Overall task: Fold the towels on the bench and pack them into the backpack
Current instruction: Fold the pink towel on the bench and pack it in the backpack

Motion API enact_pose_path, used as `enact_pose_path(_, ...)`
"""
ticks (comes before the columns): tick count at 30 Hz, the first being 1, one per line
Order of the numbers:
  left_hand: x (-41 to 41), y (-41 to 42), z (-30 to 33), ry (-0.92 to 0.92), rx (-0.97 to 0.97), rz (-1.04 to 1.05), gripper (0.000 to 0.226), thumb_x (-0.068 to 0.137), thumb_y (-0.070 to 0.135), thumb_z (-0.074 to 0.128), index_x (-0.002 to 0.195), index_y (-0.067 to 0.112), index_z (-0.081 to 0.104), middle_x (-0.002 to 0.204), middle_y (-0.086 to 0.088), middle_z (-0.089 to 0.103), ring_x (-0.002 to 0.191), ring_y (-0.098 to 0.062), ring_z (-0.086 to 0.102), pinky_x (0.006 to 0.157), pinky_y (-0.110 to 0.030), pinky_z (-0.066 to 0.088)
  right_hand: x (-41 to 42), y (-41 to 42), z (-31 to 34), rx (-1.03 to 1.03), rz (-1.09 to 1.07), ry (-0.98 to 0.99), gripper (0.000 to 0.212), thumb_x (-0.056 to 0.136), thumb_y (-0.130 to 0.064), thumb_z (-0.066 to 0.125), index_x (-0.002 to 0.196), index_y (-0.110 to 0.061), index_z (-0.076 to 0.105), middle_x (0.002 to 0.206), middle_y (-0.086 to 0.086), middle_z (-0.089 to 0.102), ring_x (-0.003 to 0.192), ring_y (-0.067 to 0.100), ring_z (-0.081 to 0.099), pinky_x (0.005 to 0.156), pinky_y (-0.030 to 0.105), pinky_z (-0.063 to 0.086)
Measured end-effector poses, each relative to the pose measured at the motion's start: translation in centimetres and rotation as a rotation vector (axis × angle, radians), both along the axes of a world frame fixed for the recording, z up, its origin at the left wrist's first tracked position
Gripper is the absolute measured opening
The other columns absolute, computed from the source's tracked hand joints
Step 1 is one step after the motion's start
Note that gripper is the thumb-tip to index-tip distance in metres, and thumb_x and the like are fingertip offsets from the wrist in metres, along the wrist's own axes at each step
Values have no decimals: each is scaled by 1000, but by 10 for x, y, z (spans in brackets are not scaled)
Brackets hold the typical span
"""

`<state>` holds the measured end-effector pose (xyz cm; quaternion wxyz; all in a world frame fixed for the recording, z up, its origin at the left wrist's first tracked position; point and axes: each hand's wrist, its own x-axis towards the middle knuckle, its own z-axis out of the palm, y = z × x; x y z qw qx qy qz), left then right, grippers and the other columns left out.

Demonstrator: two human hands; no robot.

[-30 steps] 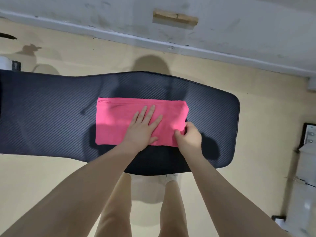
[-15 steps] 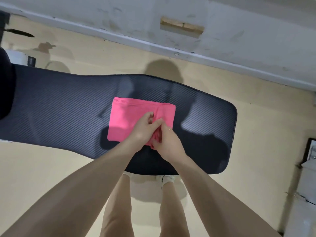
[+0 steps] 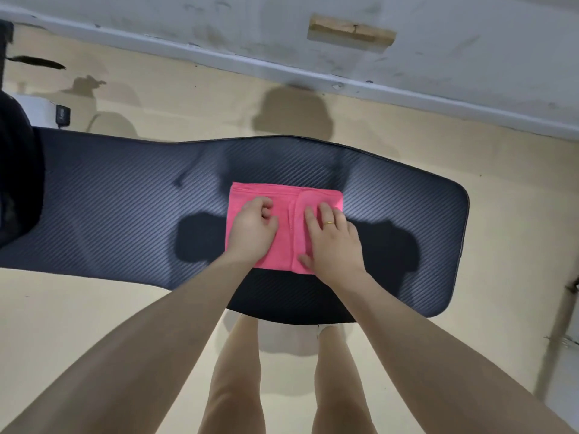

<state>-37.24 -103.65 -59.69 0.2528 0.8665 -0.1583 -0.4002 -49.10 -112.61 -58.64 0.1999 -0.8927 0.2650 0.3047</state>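
Here, right hand (image 3: pixel 333 242) flat on towel (image 3: pixel 283 245).

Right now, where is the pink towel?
In the head view the pink towel lies folded on the black bench, right of its middle, near the front edge, under both hands: left hand and right hand.
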Motion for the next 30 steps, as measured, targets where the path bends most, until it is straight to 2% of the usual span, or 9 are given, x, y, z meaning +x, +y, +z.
enact_pose_path(4, 16, 23, 4, -200, 266, 54, 45, 88, 18, 56, 129, 8, 41, 131, -13, 41, 120, -29, 40, 96, -43, 36, 8, 3, 0, -38, -5, 63, 85, 87, -45, 54, 148, -14, 5, 155, 13, 7, 142, 31, 13, 110, 41, 24)
enact_pose_path(7, 23, 32, 3, -93, 442, 103, 51, 88, 28, 56, 133, 11, 37, 134, -12, 41, 124, -31, 38, 101, -46, 29, 7, 8, 0, -69, 19, 90, 83, 89, -46, 49, 148, -13, 0, 156, 13, 4, 142, 30, 11, 113, 44, 19)
enact_pose_path(10, 28, 36, -1, -25, 533, -64, 41, 91, 40, 50, 117, 9, 49, 123, -11, 49, 117, -30, 43, 96, -44, 31, 6, 11, -2, -117, 42, 94, 83, 89, -48, 45, 148, -12, -1, 155, 13, 6, 141, 31, 13, 114, 45, 13)
enact_pose_path(13, 30, 35, 2, 75, 337, -39, 31, 91, 36, 52, 96, 6, 51, 108, -13, 54, 96, -26, 51, 77, -32, 38, 6, 12, -3, -130, 25, 112, 84, 89, -51, 45, 148, -14, -2, 156, 10, 3, 141, 30, 11, 114, 45, 12)
enact_pose_path(17, 18, 31, 22, 132, -58, -21, 20, 89, 23, 58, 88, 15, 40, 75, 8, 45, 65, -6, 42, 55, -14, 35, 7, 14, -2, -125, -43, 98, 86, 85, -51, 53, 148, -20, 4, 155, 7, 7, 141, 30, 13, 110, 45, 21)
enact_pose_path(21, -1, 16, 31, 181, -217, -165, 37, 85, 19, 63, 116, 16, 43, 88, 12, 49, 76, -4, 51, 74, -24, 47, 4, 13, -6, 8, -168, -11, 77, 83, -40, 61, 146, -20, 20, 152, 8, 14, 137, 31, 14, 102, 39, 33)
enact_pose_path(25, -28, -4, 21, 205, -188, -305, 45, 86, 20, 60, 126, 16, 41, 103, 5, 54, 90, -17, 59, 83, -37, 50, -7, -5, -18, 315, -491, -361, 34, 80, -7, 62, 113, -11, 59, 133, 9, 44, 122, 28, 38, 100, 30, 41)
enact_pose_path(28, -51, -12, 10, 141, -135, -334, 43, 88, 26, 57, 127, 15, 42, 115, 3, 54, 104, -17, 56, 92, -36, 45, -26, -26, -7, 220, -517, -540, 52, 69, 15, 39, 116, 2, 57, 125, 17, 53, 114, 22, 48, 97, 5, 32)
enact_pose_path(30, -64, -11, 4, -1, -128, -417, 38, 86, 27, 57, 121, 13, 49, 116, 1, 53, 107, -16, 51, 97, -33, 39, -34, -40, 3, 111, -384, -571, 67, 64, 12, 30, 127, -1, 51, 134, 16, 49, 124, 23, 43, 106, 15, 30)
